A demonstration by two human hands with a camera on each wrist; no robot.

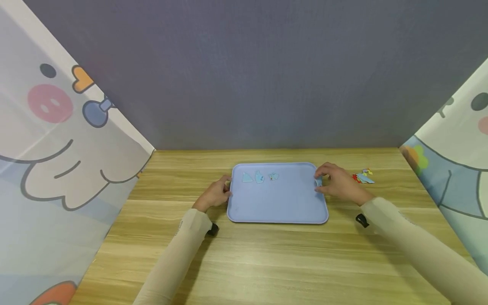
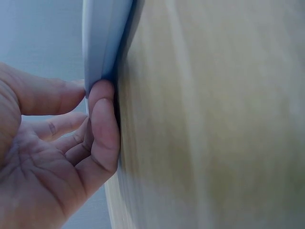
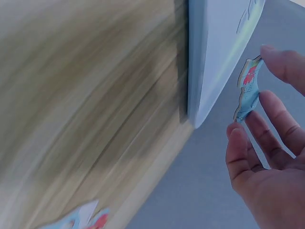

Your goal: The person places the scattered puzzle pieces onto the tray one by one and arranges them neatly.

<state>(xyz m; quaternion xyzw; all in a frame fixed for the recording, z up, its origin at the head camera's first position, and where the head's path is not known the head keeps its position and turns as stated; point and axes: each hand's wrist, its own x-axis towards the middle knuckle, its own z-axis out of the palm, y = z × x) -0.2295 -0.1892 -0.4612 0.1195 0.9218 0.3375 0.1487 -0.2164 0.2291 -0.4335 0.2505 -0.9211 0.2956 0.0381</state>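
Note:
A pale blue-lilac tray [image 1: 282,203] lies on the wooden table. My left hand [image 1: 214,195] grips its left rim; in the left wrist view the thumb is on the inner side and curled fingers [image 2: 104,129] are at the outer edge. Between thumb and fingertips, my right hand [image 1: 339,183] pinches a thin light-blue puzzle piece [image 3: 249,90] with a red print, held up near the tray's right rim. Along the tray's far side lie three light-blue pieces: a triangular one [image 1: 247,177], a middle one [image 1: 259,177] and a more irregular one [image 1: 274,176].
Right of the tray, several colourful pieces [image 1: 364,177] lie in a small pile beside my right wrist. A grey panel [image 1: 274,76] stands behind the table [image 1: 267,258]. Cartoon-printed sheets flank the left [image 1: 76,178] and right [image 1: 457,169] sides.

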